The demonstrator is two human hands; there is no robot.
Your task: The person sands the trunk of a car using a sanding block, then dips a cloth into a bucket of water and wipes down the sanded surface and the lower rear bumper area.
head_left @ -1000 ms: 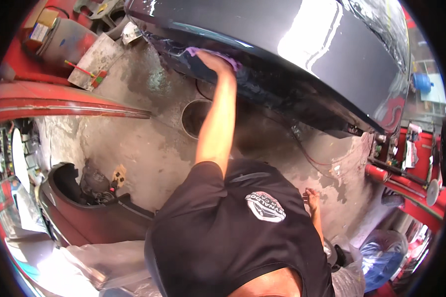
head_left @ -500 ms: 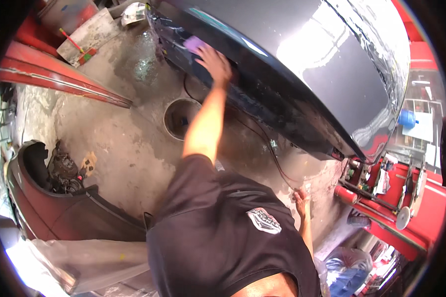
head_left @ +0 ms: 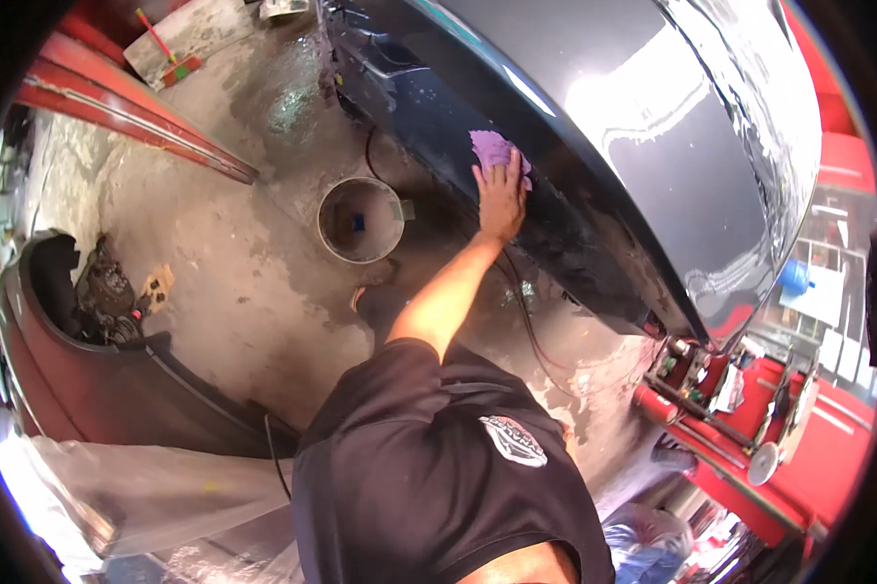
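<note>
My left hand is pressed against the side of a dark, glossy car body, its fingers over a crumpled purple cloth. The cloth lies between the fingers and the panel, and most of it sticks out past the fingertips. Small wet-looking specks dot the dark panel beside it. My right hand is out of sight; only a sliver of skin shows at the right edge of my black shirt.
A round bucket with a blue piece inside stands on the wet concrete floor left of my arm. A dark hose runs under the car. Removed bodywork lies left, a red post beyond. A red tool cart stands right.
My left hand has slid with the purple cloth along the panel, rightward and nearer to me. My right hand, seen hanging on the right before, has gone out of sight. The whole view has shifted.
</note>
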